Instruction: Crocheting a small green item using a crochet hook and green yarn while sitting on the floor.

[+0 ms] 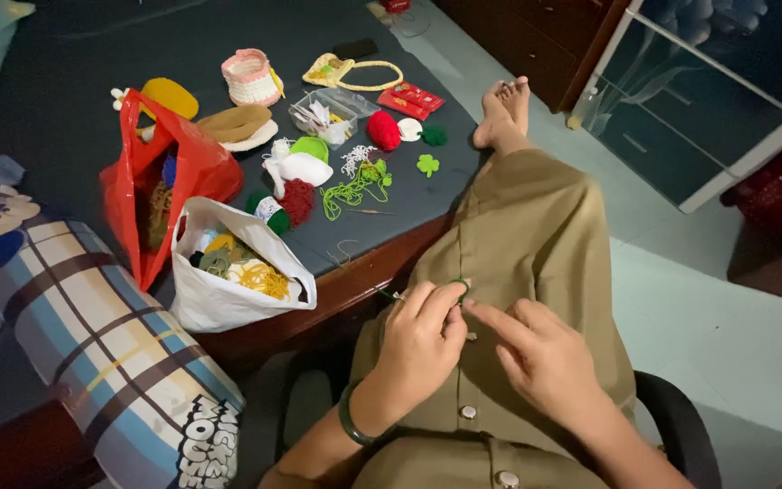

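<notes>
**Crochet work held over lap, craft items on dark mat**

Hands meet above a khaki buttoned garment [536, 244] covering the lap. Left hand [420, 342]: fingers curled closed, pinching a small green crochet piece [462, 286] between thumb and forefinger; a thin metal hook [395, 294] pokes out toward the mat edge. A dark green bangle [351, 418] sits on that wrist. Right hand [543, 355]: loosely half-closed, index finger stretched out, its tip touching the green piece; whether it grips yarn, cannot tell.

Dark mat [74, 109] on wooden-edged surface. At near edge: white plastic bag [219, 294], crumpled, mouth open, holding yellow and olive yarn. Just beside it, glossy red plastic bag [169, 172]. Mid-mat: tangled light green yarn [355, 188], fuzzy red ball [384, 130], flat green clover shape [427, 164], clear plastic box [332, 113]. Toward far edge: pink-and-white crocheted basket [251, 77], ribbed. Plaid cylindrical bolster [106, 349] lies at near left corner.
</notes>
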